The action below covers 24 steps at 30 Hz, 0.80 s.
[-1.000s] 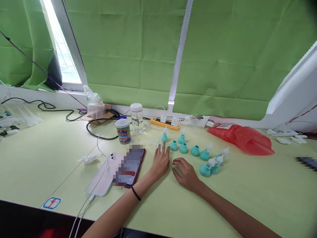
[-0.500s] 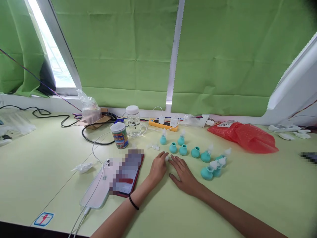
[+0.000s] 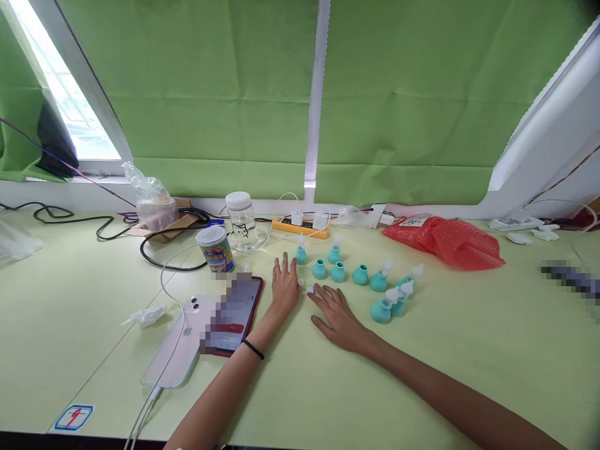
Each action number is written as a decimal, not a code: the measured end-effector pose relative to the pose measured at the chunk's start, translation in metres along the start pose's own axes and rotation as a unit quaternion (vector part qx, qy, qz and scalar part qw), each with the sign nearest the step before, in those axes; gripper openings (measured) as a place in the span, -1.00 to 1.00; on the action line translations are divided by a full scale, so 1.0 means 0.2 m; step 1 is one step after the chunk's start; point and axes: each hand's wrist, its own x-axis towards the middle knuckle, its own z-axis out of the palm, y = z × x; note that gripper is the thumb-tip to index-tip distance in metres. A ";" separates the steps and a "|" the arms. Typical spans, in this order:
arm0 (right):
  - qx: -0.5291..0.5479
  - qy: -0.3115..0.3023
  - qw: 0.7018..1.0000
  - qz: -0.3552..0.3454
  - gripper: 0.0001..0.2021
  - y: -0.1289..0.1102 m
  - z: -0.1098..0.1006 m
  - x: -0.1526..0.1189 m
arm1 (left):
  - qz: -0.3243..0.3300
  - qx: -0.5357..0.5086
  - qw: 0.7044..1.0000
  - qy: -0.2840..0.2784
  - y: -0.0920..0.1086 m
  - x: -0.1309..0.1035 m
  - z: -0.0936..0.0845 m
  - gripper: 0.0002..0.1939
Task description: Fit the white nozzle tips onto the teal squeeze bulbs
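My left hand (image 3: 285, 289) lies palm down with fingers spread, covering the spot where small translucent pieces lay. Just right of its fingers is a small white plastic piece (image 3: 310, 290), close to the fingertips of my right hand (image 3: 338, 317). That hand is also flat on the table, fingers apart. Beyond the hands stand teal rubber bulbs (image 3: 338, 272) with open necks. Several others, like the teal bulb with a translucent nozzle (image 3: 379, 280), carry tips. At the right, a few nozzle-fitted bulbs (image 3: 381, 310) are tilted or lying close together.
Left of my hands are a red-cased phone (image 3: 240, 319) and a pale phone (image 3: 175, 350) with a white cable. Behind them stand a printed can (image 3: 216, 251) and a lidded clear jar (image 3: 242, 225). An orange power strip (image 3: 300, 228) and a red plastic bag (image 3: 450, 242) lie farther back.
My left hand has moved forward and left, its fingers now stretched over the small pieces. My right hand stays nearly in place beside the white piece. The camera view has shifted slightly.
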 end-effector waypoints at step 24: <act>-0.044 0.074 0.996 -0.018 -0.82 0.00 0.01 0.15 | 0.011 -0.003 0.994 -0.104 0.06 -0.10 -0.13 -0.76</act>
